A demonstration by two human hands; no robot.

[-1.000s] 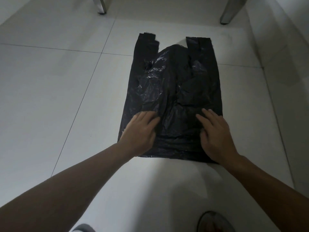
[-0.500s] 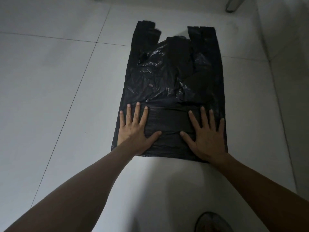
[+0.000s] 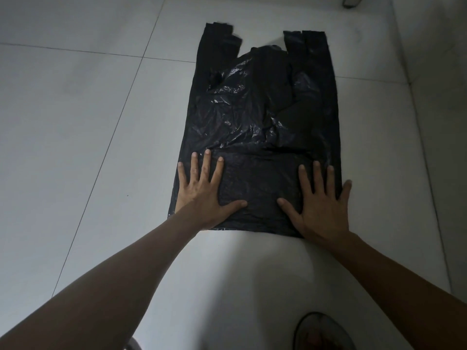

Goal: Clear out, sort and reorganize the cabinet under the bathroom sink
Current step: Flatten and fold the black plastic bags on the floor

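A black plastic carrier bag [image 3: 255, 117] lies flat on the pale floor tiles, its two handles pointing away from me. Its near end is folded over into a smooth band. My left hand [image 3: 202, 190] presses flat on the left side of that band, fingers spread and straight. My right hand [image 3: 321, 200] presses flat on the right side in the same way, with the little finger at the bag's right edge. Neither hand grips anything.
Large white floor tiles [image 3: 75, 122] stretch to the left. A raised pale ledge or wall [image 3: 442, 122] runs along the right. A metal leg [image 3: 351, 1] stands at the top right. The tip of a sandal [image 3: 323, 332] shows at the bottom.
A second ago both hands had curled fingers on the bag's near end; they now lie flat with fingers spread, and they have slid slightly apart since half a second ago. The bag looks smoother.
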